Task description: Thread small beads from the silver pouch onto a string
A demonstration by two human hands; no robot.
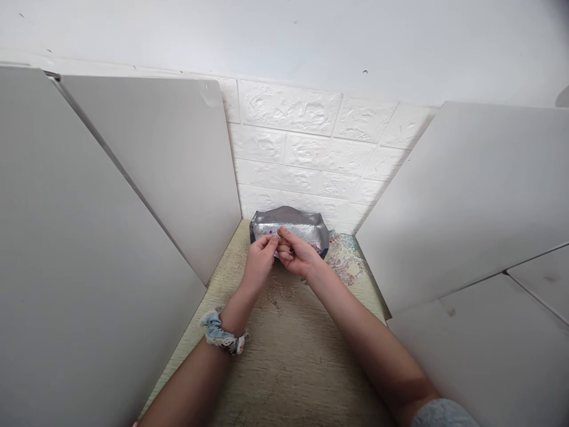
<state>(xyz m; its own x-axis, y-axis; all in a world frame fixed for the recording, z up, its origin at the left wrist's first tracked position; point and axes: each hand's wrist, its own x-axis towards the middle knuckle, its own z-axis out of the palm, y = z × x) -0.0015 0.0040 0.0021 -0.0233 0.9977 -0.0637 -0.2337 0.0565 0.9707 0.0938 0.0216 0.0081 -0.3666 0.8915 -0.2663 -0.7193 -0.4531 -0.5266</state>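
I see my left hand [260, 256] and my right hand [299, 254] close together in the middle, just over the near edge of an open bag [287, 217]. The fingers on both hands are bent in, and the tips of the two hands meet or almost meet. I can't tell if the fingers are closed on something, because anything between them is too small for me to see well. The bag is shiny silver inside, with its wide mouth facing me, and it has tiny bright bits in it, some of them pink or purple. It sits at the far end of the table [306, 362], up by a white brick wall [306, 148]. A short string of beads [281, 290] lies in a curly shape on the table, on the near side of my hands. A bigger heap of beads [345, 264], pink, clear and light blue, is just to the right of the bag. A blue and white hair band [217, 332] goes around my left wrist. Tall white boards stand on the left [155, 142] and on the right [466, 190].
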